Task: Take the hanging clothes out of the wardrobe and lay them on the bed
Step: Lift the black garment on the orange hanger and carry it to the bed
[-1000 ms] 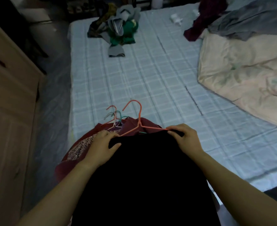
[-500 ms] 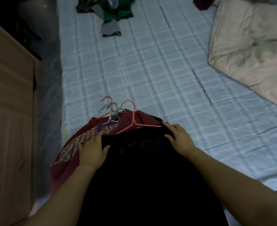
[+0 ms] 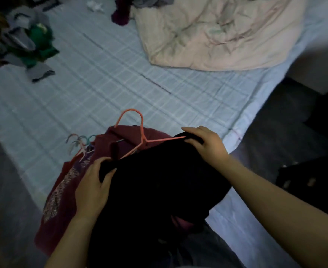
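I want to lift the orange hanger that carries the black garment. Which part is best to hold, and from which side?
Probably the bare neck just below the hook of the orange hanger, approached from above. It lies exposed on the maroon garment, while the black garment covers the arms and the left hand and right hand grip its shoulders.

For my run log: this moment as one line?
left hand: holds black garment | right hand: holds it at pink hanger | red garment underneath, on bed

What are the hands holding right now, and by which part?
Both grip the black garment at its top edge: left hand at one shoulder end, right hand at the other.
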Demonstrator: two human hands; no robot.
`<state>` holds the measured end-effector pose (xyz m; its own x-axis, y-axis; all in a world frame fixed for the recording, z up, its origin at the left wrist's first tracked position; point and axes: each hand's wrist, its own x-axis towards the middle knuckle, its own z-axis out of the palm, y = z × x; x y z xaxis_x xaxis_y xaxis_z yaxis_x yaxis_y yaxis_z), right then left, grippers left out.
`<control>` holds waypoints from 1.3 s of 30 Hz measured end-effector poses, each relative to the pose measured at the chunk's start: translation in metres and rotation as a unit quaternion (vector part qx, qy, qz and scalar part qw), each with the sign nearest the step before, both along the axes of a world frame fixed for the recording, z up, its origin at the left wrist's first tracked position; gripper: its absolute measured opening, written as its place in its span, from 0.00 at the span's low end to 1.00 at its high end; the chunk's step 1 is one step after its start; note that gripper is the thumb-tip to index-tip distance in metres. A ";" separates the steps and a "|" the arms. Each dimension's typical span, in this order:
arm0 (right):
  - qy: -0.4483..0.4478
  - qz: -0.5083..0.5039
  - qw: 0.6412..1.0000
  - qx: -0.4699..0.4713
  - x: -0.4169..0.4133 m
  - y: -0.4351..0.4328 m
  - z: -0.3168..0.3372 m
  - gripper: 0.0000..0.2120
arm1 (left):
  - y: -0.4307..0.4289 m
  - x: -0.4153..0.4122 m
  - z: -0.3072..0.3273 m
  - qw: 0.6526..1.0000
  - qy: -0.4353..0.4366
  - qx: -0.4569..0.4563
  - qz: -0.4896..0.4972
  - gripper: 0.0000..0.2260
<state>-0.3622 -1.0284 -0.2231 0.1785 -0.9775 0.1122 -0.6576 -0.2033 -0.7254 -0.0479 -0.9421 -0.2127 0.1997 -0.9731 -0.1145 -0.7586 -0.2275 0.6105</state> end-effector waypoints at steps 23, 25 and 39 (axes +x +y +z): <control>-0.069 -0.349 0.917 -0.178 -0.457 0.072 0.098 0.12 | -0.061 -0.478 0.106 0.976 0.136 -0.100 -0.138 0.10; -0.060 -0.341 0.917 -0.200 -0.480 0.055 0.109 0.12 | -0.071 -0.498 0.111 0.974 0.151 -0.105 -0.135 0.10; -0.121 -0.249 0.909 -0.313 -0.528 -0.204 0.176 0.11 | -0.263 -0.551 0.172 0.951 0.173 -0.253 -0.039 0.11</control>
